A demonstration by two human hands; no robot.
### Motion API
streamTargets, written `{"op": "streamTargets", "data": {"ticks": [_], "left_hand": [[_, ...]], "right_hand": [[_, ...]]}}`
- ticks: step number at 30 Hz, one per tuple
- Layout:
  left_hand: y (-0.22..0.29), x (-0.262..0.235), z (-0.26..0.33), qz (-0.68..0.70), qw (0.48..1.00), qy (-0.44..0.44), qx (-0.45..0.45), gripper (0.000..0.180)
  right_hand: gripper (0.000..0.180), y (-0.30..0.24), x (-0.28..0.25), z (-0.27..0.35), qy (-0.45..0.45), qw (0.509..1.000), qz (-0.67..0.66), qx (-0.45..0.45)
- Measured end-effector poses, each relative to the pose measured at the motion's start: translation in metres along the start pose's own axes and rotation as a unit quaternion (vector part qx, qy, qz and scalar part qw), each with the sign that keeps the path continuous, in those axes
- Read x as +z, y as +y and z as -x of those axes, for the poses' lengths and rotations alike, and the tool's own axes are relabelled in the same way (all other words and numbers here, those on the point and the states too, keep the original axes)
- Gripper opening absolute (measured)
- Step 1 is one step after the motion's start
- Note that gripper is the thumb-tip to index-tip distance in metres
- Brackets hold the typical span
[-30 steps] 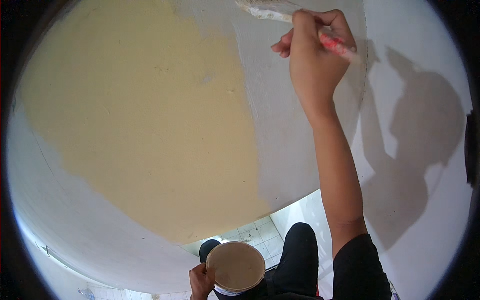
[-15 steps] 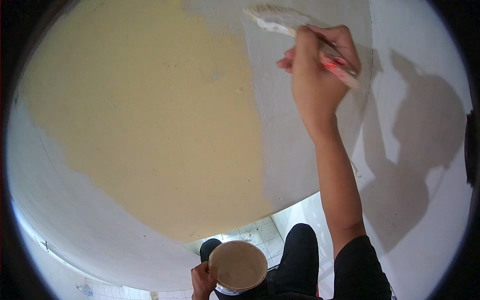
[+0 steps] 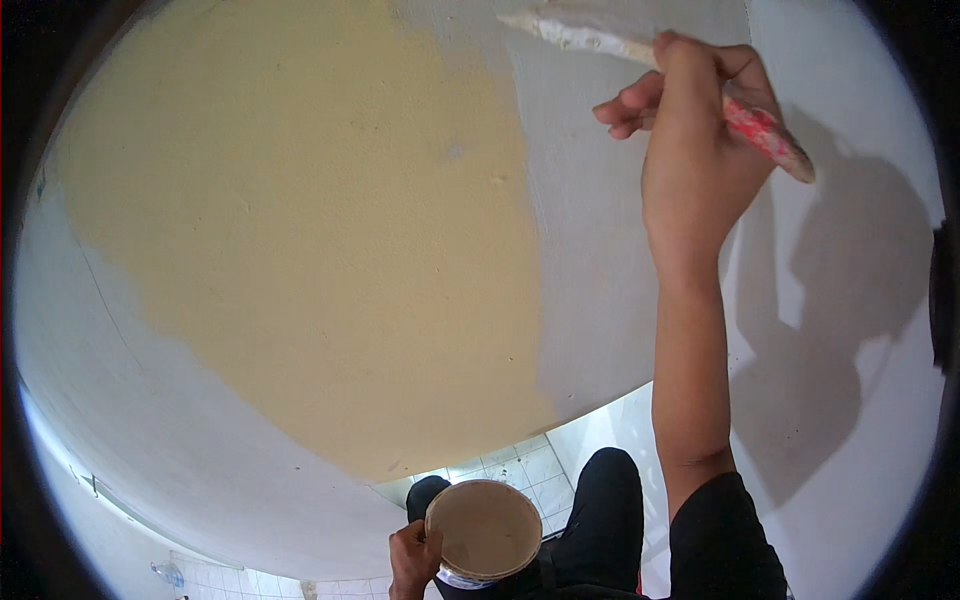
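My right hand point(image 3: 705, 150) is raised at the upper right, closed round the handle of a paintbrush point(image 3: 765, 135). Its handle is red and worn, and its paint-covered head points left against the pale grey painted part of the wall point(image 3: 590, 260). Whether the bristles touch the surface I cannot tell. Yellow wall point(image 3: 330, 240) spreads over the middle and left of the view. Low down, my left hand point(image 3: 412, 555) grips the rim of a round paint bucket point(image 3: 490, 520) with light brownish-grey paint inside, held in front of my legs.
A white side wall point(image 3: 860, 90) stands at the right and carries my shadow. White floor tiles point(image 3: 540, 468) show below the painted surface's lower edge, beside my dark-trousered knees point(image 3: 610, 490). A clear plastic bottle point(image 3: 168, 573) lies at the lower left.
My right hand has moved to the right with the paintbrush, and the brush has turned so its head is seen more edge-on. My left hand and the bucket stay nearly where they were.
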State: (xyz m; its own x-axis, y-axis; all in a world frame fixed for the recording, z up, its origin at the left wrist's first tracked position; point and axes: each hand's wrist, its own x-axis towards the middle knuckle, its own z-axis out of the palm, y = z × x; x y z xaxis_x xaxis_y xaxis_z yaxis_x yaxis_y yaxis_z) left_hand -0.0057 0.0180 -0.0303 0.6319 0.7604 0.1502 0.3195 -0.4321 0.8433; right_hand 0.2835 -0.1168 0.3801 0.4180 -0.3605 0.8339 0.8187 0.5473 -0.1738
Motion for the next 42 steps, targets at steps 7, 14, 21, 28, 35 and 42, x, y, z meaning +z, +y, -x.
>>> {"op": "streamTargets", "data": {"ticks": [7, 14, 21, 28, 35, 42], "left_hand": [[0.007, -0.001, 0.0, -0.006, 1.0, -0.009, -0.017, 0.032], [-0.01, 0.001, 0.004, 0.013, 1.0, 0.012, -0.025, 0.032], [0.004, -0.006, 0.005, 0.004, 1.0, -0.018, -0.025, 0.029], [-0.012, 0.001, 0.002, 0.024, 0.999, -0.019, -0.03, 0.03], [0.007, 0.0, 0.003, 0.014, 1.0, -0.01, -0.02, 0.033], [-0.019, 0.004, 0.004, 0.022, 0.998, 0.006, -0.062, 0.033]], "right_hand": [[0.014, 0.033, 0.013, 0.005, -0.054, 0.99, 0.072, -0.105], [0.028, 0.047, -0.056, 0.104, -0.09, 0.978, 0.18, -0.048], [0.02, 0.039, -0.175, 0.249, -0.198, 0.928, 0.304, 0.079], [0.02, 0.022, -0.215, 0.28, -0.108, 0.9, 0.242, 0.346], [0.024, 0.03, -0.147, 0.145, -0.137, 0.885, 0.264, 0.358], [0.019, 0.004, -0.089, 0.047, -0.08, 0.97, 0.146, 0.179]]}}
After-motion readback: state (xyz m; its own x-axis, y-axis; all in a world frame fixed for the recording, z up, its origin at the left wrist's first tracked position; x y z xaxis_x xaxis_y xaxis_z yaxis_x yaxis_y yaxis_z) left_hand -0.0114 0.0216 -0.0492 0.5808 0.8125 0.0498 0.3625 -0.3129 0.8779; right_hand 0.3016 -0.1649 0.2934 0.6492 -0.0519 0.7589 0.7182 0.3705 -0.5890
